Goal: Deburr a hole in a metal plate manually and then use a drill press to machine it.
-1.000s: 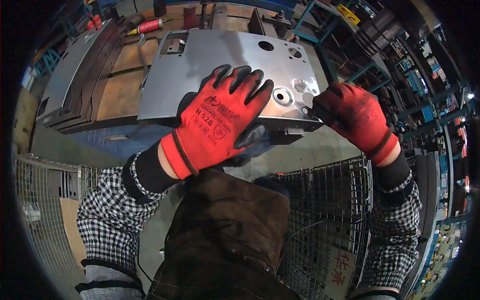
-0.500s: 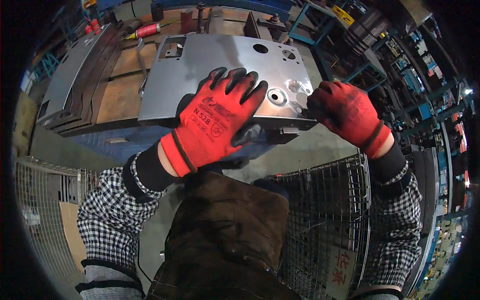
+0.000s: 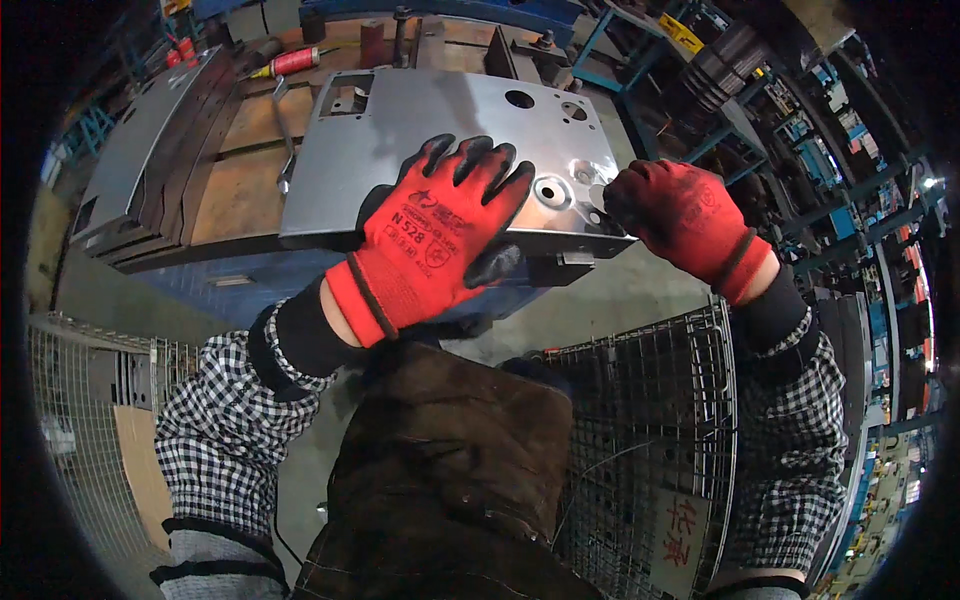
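Sheet-metal panel: we see it lying flat over the desk, bright side up, its folded front edge facing us and its holes uncovered except near the right corner.
Left hand: we find it gloved in red and black, resting on the panel near the front edge, fingers spread apart and clamped on nothing.
Right hand: we see the fingers curled together at the panel's near right corner; whether something is clamped inside, we cannot tell.
Between the hands: the dished hole shows bare, just beside the left fingertips; the two hands stand apart.
Just changed: compared with a second ago, we notice the right hand sitting slightly further in over the corner, more fist-like, while the left has kept its place on the metal.
What that means: we judge the left to be the bracing hand and the right the busy one, with the work centred on that corner.
Around the panel: to its left we have a stack of dark-edged sheets; behind that, a red cylinder; below, near the right forearm, a wire cage.
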### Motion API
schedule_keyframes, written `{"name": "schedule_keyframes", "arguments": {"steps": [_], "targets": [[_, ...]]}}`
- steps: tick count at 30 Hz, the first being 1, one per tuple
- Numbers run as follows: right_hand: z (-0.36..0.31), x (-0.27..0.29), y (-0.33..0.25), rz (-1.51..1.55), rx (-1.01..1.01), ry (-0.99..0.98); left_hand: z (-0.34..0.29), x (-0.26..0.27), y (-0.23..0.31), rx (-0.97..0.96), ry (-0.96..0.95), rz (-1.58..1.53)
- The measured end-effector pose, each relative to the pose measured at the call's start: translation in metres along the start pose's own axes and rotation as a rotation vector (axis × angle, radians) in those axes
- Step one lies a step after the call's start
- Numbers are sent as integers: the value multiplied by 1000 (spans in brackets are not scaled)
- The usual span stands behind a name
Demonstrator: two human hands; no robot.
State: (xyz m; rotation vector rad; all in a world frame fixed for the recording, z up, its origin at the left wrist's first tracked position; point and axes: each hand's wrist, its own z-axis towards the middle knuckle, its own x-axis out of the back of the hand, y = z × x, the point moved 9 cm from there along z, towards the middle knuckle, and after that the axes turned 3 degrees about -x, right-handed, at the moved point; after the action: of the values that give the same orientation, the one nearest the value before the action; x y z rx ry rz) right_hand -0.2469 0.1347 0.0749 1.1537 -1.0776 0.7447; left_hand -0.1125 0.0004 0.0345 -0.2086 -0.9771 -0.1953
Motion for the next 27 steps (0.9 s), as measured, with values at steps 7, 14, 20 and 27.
{"name": "schedule_keyframes", "arguments": {"steps": [7,14,20,27], "targets": [[-7,18,9,342,-58,74,-1,-1,-3,6,18,-29],[-4,8,-2,-4,24,40,2,-3,-3,7,6,-19],[-6,25,8,381,-104,178,1,-2,-5,-4,24,-26],[0,4,3,34,-37,-12,3,-5,-6,0,11,-41]]}}
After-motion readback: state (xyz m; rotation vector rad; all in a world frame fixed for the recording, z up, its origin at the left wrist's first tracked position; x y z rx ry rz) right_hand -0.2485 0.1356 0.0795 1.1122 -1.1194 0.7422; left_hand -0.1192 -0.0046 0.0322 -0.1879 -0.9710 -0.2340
